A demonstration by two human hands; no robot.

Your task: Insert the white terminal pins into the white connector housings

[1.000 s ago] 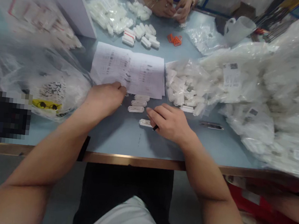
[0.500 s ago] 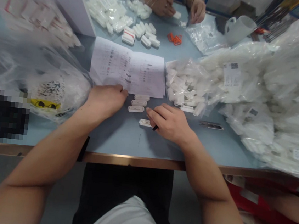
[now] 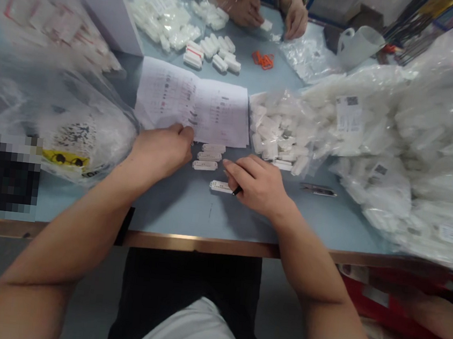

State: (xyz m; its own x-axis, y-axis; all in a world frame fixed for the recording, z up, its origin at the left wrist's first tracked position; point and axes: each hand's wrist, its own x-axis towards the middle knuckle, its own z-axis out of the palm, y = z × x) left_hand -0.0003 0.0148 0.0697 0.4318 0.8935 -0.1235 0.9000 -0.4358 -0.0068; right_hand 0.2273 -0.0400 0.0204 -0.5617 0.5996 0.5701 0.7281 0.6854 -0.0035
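Note:
My right hand (image 3: 257, 183) is closed around a slim black pen (image 3: 236, 191), of which only a short dark end shows. Just left of that hand, a long white plastic piece (image 3: 220, 186) with small dark markings lies flat, its right end partly covered. Three similar white pieces (image 3: 205, 165) lie in a stack of rows between my hands. My left hand (image 3: 163, 152) rests by the lower edge of the printed sheets (image 3: 220, 112), its fingers curled down. What those fingers hold, if anything, is hidden.
An opened bag of white parts (image 3: 283, 129) lies beyond my right hand, with larger full bags (image 3: 378, 115) farther right. Small thread snips (image 3: 319, 190) lie nearby. A clear bag (image 3: 89, 123) stands left. Across the table, another person's hands (image 3: 249, 11) handle a white piece near orange clips (image 3: 263, 60).
Both hands keep nearly the same place and grip. The right hand has shifted very slightly, showing a little more of the white piece. The whole view has drifted a little.

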